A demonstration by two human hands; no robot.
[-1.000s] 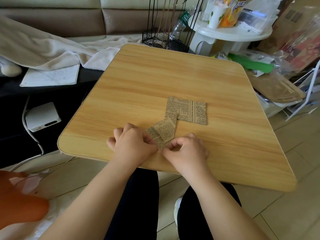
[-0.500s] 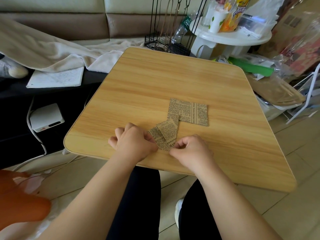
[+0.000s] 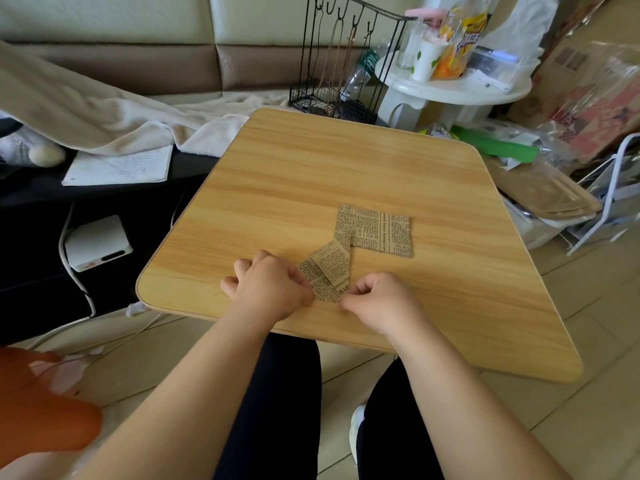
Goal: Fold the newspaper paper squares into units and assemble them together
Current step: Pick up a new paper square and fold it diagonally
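A partly folded strip of newspaper-print paper (image 3: 329,270) lies slanted near the front edge of the wooden table (image 3: 346,168). My left hand (image 3: 268,287) pinches its lower left edge with curled fingers. My right hand (image 3: 379,301) pinches its lower right corner with thumb and forefinger. A flat stack of newspaper paper squares (image 3: 379,228) lies just behind, and the strip's upper tip overlaps its near left corner.
Behind the table stand a black wire rack (image 3: 341,81) and a white round side table (image 3: 453,86) with cups and snack bags. Left are a cream blanket (image 3: 104,116), a notebook (image 3: 121,166) and a white box (image 3: 98,242). Clutter lies right.
The camera view has shifted, so the table sits lower in the frame. My right hand has slid a little right along the strip's lower edge. The strip lies flatter.
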